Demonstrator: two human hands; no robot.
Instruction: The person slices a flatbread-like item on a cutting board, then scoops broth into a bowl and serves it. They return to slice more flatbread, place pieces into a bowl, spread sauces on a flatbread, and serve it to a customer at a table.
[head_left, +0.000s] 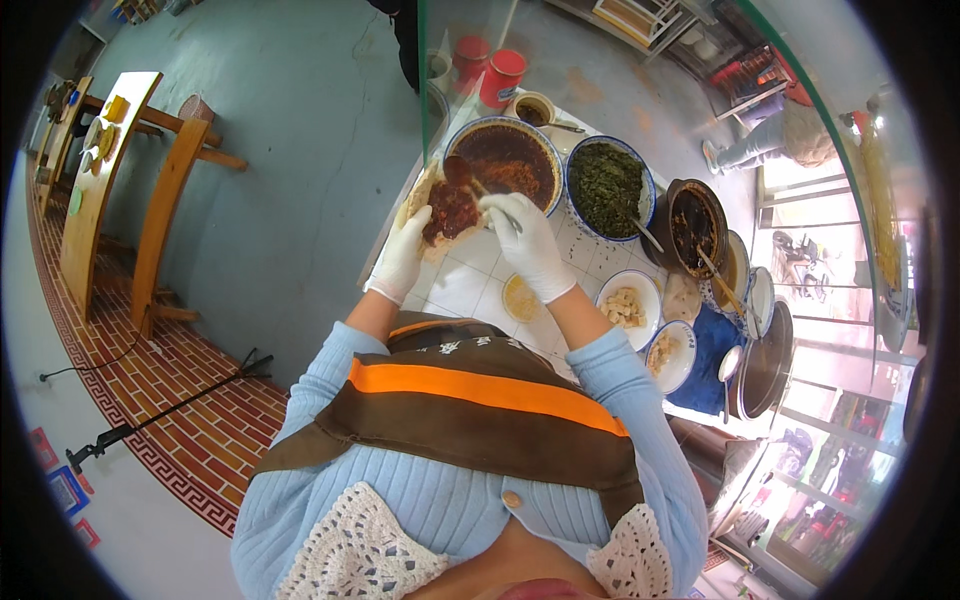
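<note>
White gloves cover both hands. My left hand (402, 253) holds a flatbread (417, 196) whose face is coated with dark red sauce (453, 213). My right hand (528, 244) grips the pale handle of a spoon (457, 170), its dark bowl over the bread's upper part. Just beyond stands a large blue-rimmed bowl of dark red chili sauce (517, 154). To its right is a bowl of chopped dark greens (609, 187) with a metal spoon. Below my right hand, a small round dish of yellowish food (523, 298) rests on the white tiled counter (459, 285).
A glass panel (424, 82) edges the counter. Rightward stand a brown pot (694, 225) with a ladle, bowls of pale pieces (628, 307) and a large metal pot (766, 367). A red can (502, 77) stands at the back. Wooden benches (171, 225) are left; a person (787, 135) is beyond the glass.
</note>
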